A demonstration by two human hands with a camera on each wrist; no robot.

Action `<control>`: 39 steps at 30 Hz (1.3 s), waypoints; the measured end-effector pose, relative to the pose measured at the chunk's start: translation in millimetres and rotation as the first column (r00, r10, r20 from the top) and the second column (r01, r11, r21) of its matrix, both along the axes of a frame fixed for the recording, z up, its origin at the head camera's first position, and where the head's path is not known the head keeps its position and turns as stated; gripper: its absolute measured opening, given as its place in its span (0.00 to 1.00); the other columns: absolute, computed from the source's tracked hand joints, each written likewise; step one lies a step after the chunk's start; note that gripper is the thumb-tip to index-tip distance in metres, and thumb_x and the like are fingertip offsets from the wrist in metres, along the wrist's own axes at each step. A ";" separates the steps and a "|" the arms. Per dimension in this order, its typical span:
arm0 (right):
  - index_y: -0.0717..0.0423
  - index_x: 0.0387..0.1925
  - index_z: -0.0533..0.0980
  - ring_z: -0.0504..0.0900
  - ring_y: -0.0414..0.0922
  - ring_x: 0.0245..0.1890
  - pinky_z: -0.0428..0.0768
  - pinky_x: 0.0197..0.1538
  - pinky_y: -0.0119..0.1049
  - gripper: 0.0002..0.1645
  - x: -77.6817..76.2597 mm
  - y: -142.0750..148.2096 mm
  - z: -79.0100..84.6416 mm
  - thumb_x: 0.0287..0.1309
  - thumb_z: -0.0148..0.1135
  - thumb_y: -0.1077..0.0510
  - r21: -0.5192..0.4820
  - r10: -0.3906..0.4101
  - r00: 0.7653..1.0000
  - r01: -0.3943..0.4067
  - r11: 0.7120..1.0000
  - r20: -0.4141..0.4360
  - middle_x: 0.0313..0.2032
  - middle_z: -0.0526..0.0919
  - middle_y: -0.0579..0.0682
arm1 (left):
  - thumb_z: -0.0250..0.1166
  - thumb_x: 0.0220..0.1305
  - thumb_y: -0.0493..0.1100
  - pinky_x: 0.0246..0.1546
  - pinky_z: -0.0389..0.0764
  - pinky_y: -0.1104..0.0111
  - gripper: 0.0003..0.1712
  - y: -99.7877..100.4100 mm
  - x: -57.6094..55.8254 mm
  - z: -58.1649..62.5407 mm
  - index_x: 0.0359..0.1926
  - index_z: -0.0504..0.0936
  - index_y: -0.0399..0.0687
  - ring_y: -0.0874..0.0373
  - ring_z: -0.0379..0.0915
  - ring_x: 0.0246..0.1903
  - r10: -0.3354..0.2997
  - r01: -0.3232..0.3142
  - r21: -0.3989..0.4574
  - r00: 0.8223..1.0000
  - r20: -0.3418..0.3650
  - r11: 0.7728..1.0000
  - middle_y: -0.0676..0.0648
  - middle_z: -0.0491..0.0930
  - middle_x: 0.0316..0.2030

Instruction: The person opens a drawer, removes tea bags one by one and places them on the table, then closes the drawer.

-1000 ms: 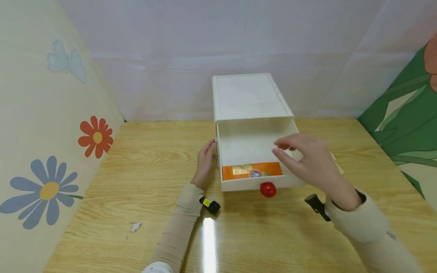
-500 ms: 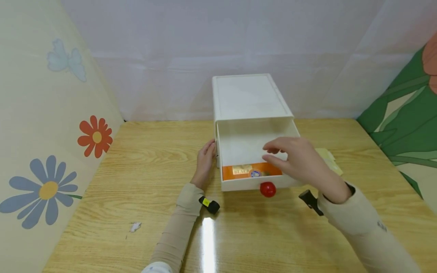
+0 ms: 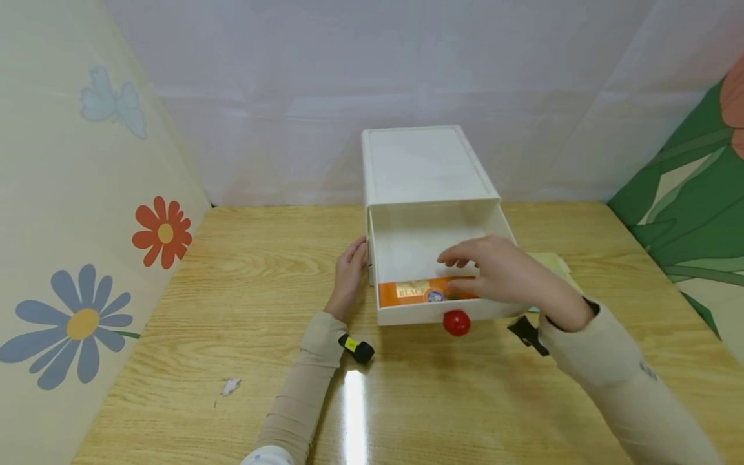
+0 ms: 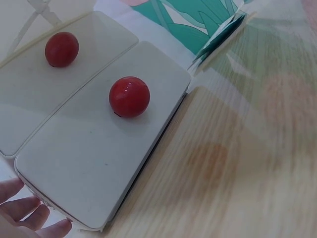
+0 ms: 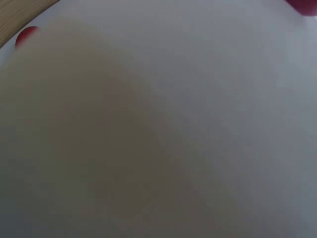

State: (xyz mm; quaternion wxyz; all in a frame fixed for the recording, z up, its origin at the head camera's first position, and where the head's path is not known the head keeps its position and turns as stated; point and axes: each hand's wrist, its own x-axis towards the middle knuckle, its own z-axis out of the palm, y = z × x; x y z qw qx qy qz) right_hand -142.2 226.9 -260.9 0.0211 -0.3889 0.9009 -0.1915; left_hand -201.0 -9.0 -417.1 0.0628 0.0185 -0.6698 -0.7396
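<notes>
A white two-drawer cabinet stood upright on a wood-grained table. The upper drawer was pulled out, a round red knob on its front. Within, at the front end, lay an orange packet lettered "BLACK", partly hidden at right. The lower drawer bore a similar knob.

Cabinet on table; packet in drawer nr front; L hand at cabinet's L side, R hand over drawer.
</notes>
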 end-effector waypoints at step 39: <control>0.49 0.26 0.75 0.65 0.33 0.19 0.67 0.23 0.29 0.05 -7.0 1.1 -5.1 0.52 0.64 0.61 -0.111 0.116 0.989 -0.105 0.988 0.096 0.22 0.74 0.35 | 0.46 0.70 0.41 0.57 0.68 0.63 0.23 -2.0 -2.7 -2.0 0.60 0.66 0.31 0.48 0.63 0.58 -0.017 0.017 0.005 1.000 0.000 1.000 0.37 0.65 0.60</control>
